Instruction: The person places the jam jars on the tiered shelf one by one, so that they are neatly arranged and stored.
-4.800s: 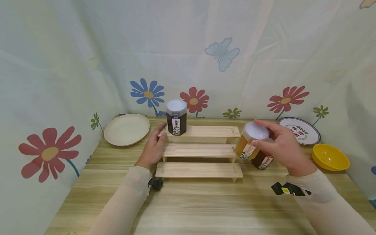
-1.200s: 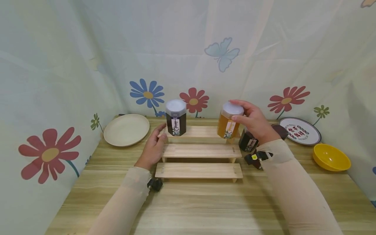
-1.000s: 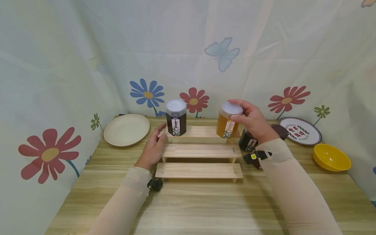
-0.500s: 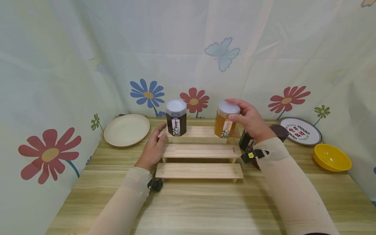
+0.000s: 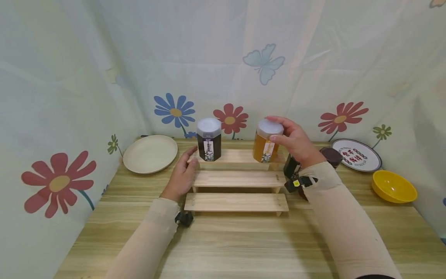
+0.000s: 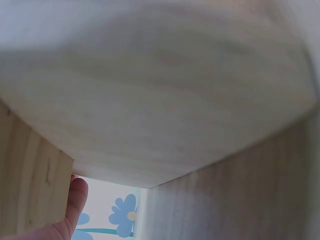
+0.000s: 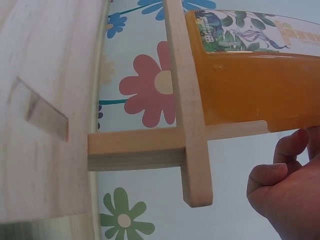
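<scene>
A three-step wooden rack (image 5: pixel 237 179) stands mid-table. A dark jar (image 5: pixel 209 140) with a white lid stands on the left of its top step. My right hand (image 5: pixel 283 133) grips the white lid of an amber jar (image 5: pixel 265 146) from above; the jar is upright at the right end of the top step. In the right wrist view the amber jar (image 7: pixel 250 75) lies against the rack's slat (image 7: pixel 185 100), with curled fingers (image 7: pixel 277 182) beside it. My left hand (image 5: pixel 184 170) rests against the rack's left end with fingers extended. The left wrist view shows blurred wood and one finger (image 6: pixel 75 200).
A dark jar (image 5: pixel 292 166) stands right of the rack, partly hidden by my right wrist, with another dark jar (image 5: pixel 331 155) behind it. A cream plate (image 5: pixel 150 153) lies back left; a patterned plate (image 5: pixel 355 155) and a yellow bowl (image 5: pixel 391 186) sit right. Flowered cloth walls enclose the table.
My right hand has carried the amber jar from the table at the right up to the top step, drifting left and down in the last second. The left hand has stayed put.
</scene>
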Available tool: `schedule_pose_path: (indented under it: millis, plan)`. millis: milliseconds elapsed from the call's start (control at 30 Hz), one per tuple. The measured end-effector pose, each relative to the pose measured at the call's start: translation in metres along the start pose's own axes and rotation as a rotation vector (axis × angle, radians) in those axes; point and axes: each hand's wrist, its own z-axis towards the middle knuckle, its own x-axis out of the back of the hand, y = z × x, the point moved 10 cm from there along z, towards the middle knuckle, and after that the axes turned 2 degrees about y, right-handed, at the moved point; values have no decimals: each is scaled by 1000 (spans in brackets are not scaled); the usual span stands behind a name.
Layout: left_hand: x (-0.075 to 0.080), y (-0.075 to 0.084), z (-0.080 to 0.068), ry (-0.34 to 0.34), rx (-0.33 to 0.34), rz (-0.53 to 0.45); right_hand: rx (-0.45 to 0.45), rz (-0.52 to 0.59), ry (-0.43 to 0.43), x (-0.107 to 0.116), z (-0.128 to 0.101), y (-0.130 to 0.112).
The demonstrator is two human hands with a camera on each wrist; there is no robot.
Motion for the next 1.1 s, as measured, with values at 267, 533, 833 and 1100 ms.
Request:
schedule_pose_path:
  millis: [267, 533, 833, 1100]
  plan:
    - [1, -1, 2, 4, -11, -10, 6, -7, -5, -3, 2, -1]
    - [1, 0, 1, 4, -12, -2, -16, -3, -30, -4, 1, 0]
    - [3, -3, 1, 6, -7, 7, -13, -134, -44, 0, -12, -11]
    - [1, 0, -1, 2, -13, 12, -70, -257, 54, 26, -54, -28]
